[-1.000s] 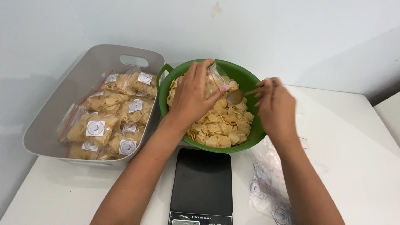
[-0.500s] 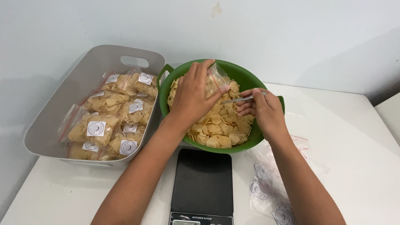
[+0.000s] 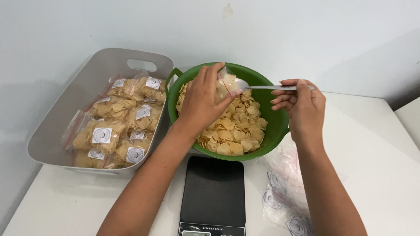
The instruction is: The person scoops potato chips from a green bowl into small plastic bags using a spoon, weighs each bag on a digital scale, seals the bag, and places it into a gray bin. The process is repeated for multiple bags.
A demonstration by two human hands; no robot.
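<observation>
On the white tabletop [image 3: 376,144], far left, a grey plastic tub with a handle slot [image 3: 87,83] holds clear sealed bags of pale yellow chips with round white labels [image 3: 116,126]. Beside it sits a round green plastic bowl [image 3: 273,131] filled with loose yellow chips [image 3: 234,131]. Over the bowl, the left hand [image 3: 201,102] has its fingers closed on a small clear plastic bag [image 3: 226,83], held open. The right hand [image 3: 302,107] pinches the handle of a metal spoon [image 3: 267,87], its bowl at the bag's mouth. Below the green bowl lies a black flat kitchen scale [image 3: 213,192]; to its right, empty clear labelled bags [image 3: 284,196].
</observation>
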